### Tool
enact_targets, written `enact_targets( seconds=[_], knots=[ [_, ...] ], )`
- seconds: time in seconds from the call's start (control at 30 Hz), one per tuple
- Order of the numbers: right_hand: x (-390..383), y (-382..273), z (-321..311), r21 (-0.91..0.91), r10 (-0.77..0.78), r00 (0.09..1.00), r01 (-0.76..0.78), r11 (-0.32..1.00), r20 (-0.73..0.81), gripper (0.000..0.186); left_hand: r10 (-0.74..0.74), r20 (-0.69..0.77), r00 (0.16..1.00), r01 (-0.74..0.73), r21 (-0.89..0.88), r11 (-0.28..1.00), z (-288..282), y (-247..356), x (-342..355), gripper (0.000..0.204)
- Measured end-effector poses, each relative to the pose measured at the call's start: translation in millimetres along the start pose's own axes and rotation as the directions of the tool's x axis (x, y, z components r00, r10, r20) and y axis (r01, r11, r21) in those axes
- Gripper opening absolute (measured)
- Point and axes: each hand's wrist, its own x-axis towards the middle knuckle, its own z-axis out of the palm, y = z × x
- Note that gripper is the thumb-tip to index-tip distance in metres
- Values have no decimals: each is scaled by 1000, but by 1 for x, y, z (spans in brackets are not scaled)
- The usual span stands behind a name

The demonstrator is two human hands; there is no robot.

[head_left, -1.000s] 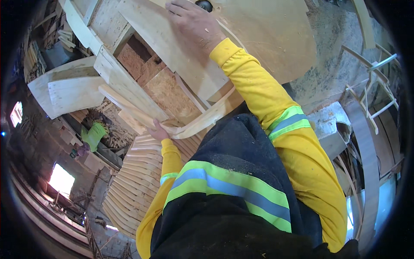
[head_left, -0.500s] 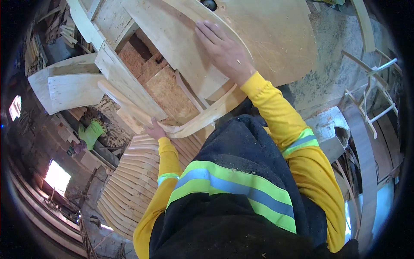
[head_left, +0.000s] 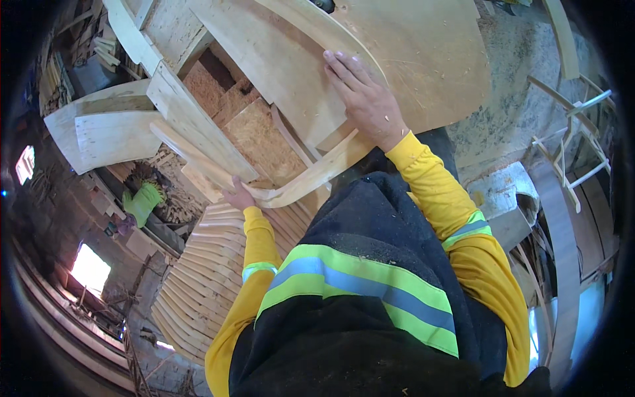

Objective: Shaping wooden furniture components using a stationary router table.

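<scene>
My right hand lies on a long curved pale wood piece, its fingers stretched out over the curve where it rests on a broad plywood board. My left hand is closed on the same curved piece lower down, beside a pale plank of the wooden framework. Below that hand lies a stack of many similar curved wooden slats. Reddish sawdust and a rough board show inside the framework. A dark round object at the top edge is mostly cut off.
Curved panels stand at the left, near wood offcuts and a green cloth-like item. A light wooden rack, a dented pale box and long curved strips are at the right. Long rails run along the lower left.
My right hand has moved down and to the right, toward my body, along the curved wood. My left hand has shifted only slightly upward and left with little visible change in grip.
</scene>
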Motion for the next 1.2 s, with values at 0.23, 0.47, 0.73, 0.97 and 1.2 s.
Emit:
enact_targets(
  seconds=[0.23,0.47,0.73,0.97,1.2],
  knots=[
    [14,-1,0,24,-2,1000,3,1000,-15,51,32,16,999,-31,-59,998,-2,9,4,90],
    [25,1,10,76,3,999,1,997,-49,44,69,-59,996,-63,102,993,3,5,24,89],
    [40,0,13,69,5,996,0,998,-86,46,72,-35,997,-70,35,997,2,-3,52,93],
    [40,-1,18,49,32,993,-27,998,-111,51,-23,-47,999,30,149,988,7,23,29,94],
    [43,-2,19,106,71,994,-62,992,-84,54,-8,-5,1000,9,202,979,2,22,31,100]
  ],
)
